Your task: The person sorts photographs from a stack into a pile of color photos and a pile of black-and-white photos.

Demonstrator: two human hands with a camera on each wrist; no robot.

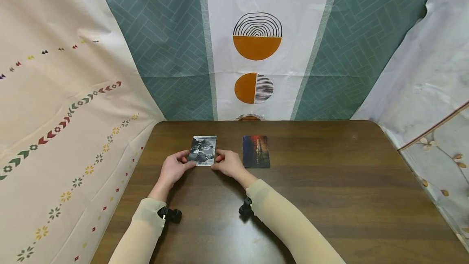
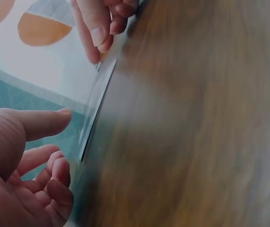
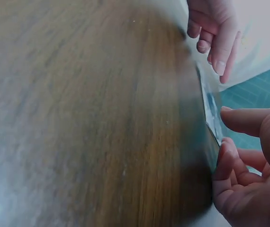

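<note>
A small black-and-white photo card lies face up near the far edge of the wooden table, with a hand at each side of it. The left hand has its thumb and index finger at the card's left edge; in the left wrist view that thumb and the loosely bent fingers stand apart beside the card. At the opposite edge, the right hand pinches the card's side, thumb and fingertips close around its corner in the right wrist view. Fingertips hide parts of both edges.
To the right lies a second card, dark blue and red, a little apart from the right hand. The brown table ends behind the cards at a patterned curtain. Black camera mounts sit on both wrists.
</note>
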